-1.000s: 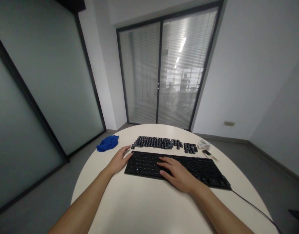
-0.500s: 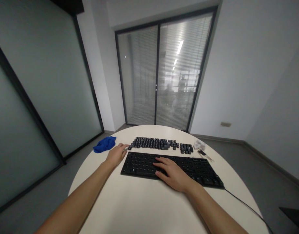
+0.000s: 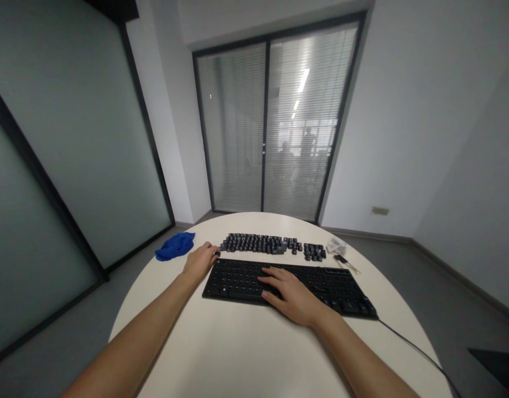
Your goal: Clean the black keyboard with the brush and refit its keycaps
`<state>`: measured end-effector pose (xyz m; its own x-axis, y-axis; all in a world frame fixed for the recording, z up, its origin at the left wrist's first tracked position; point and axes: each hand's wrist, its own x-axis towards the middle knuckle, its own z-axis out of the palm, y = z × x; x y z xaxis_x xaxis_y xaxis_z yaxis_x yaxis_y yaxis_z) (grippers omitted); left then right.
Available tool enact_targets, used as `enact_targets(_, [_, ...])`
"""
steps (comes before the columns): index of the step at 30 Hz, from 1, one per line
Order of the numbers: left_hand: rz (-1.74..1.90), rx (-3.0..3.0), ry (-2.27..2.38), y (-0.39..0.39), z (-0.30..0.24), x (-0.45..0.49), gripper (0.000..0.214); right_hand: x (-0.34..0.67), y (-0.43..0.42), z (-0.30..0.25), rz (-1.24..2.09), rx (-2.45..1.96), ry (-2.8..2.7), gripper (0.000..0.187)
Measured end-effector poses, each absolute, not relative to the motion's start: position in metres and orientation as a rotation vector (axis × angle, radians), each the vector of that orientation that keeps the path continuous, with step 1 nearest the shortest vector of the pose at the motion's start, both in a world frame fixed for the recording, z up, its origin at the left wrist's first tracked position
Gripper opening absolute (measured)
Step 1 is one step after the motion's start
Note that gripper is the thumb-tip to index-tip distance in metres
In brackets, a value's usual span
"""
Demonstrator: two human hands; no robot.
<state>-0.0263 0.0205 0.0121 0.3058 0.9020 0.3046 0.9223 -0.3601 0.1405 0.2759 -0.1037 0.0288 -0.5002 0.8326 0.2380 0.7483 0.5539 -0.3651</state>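
A black keyboard (image 3: 238,282) with most of its keycaps off lies on the round table. My right hand (image 3: 291,293) rests flat on its middle, fingers spread, holding nothing. Beyond the keyboard's far left corner, my left hand (image 3: 201,261) has its thumb and fingertips closed around a small dark keycap (image 3: 217,254). That keycap is at the left end of the rows of loose black keycaps (image 3: 254,243), which are laid out behind the keyboard. A smaller block of keycaps (image 3: 315,252) sits farther right.
A crumpled blue cloth (image 3: 175,246) is left of my left hand. At the right are a clear plastic bag (image 3: 336,245) and a small tool with a black end (image 3: 341,259). The keyboard cable (image 3: 416,347) runs off the round white table (image 3: 233,354).
My left fingertips have closed on the keycap at the left end of the rows. My right hand stays on the keyboard. The whole view has shifted slightly.
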Motion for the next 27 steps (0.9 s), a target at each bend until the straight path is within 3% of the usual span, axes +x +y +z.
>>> enact_targets(8, [-0.933, -2.527, -1.817, 0.018, -0.002, -0.041, 0.019, 0.277, -0.1, 0.023, 0.313, -1.283, -2.397, 0.048])
enact_targets(14, [-1.583, -2.707, -1.831, -0.005, -0.009, -0.057, 0.042, 0.276, -0.1, 0.022, 0.307, -1.281, -2.397, 0.047])
enact_targets(27, [-1.545, -3.27, -1.807, -0.012, 0.001, -0.075, 0.042, 0.273, -0.099, 0.023, 0.293, -1.319, -2.406, 0.047])
